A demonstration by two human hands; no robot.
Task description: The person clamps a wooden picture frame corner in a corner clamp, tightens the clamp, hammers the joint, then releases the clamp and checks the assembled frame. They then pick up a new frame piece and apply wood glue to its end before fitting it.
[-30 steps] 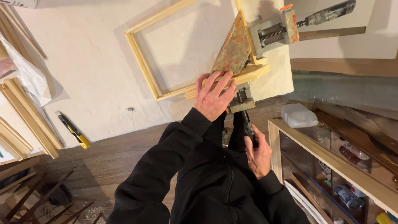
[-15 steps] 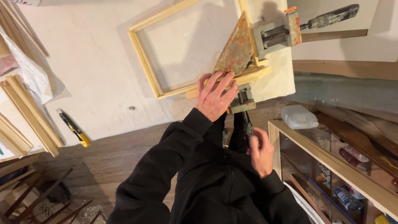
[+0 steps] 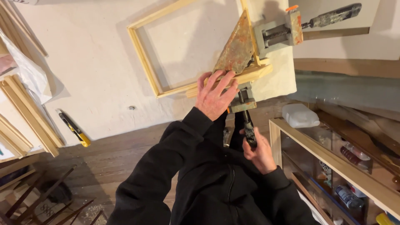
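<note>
At the near edge of the white work table (image 3: 104, 83), the left hand (image 3: 214, 93) lies flat, fingers spread, pressing on the lower rail of the wooden frame (image 3: 143, 54) at its clamped corner. That corner sits in a rusty triangular corner clamp (image 3: 237, 48), which has one screw handle (image 3: 333, 14) pointing right and one pointing toward the person. The right hand (image 3: 260, 152) is curled shut around the near screw handle (image 3: 249, 127), below the table edge; the grip is partly hidden, so finger placement is uncertain. A yellow utility knife (image 3: 75, 130) lies well apart, left.
</note>
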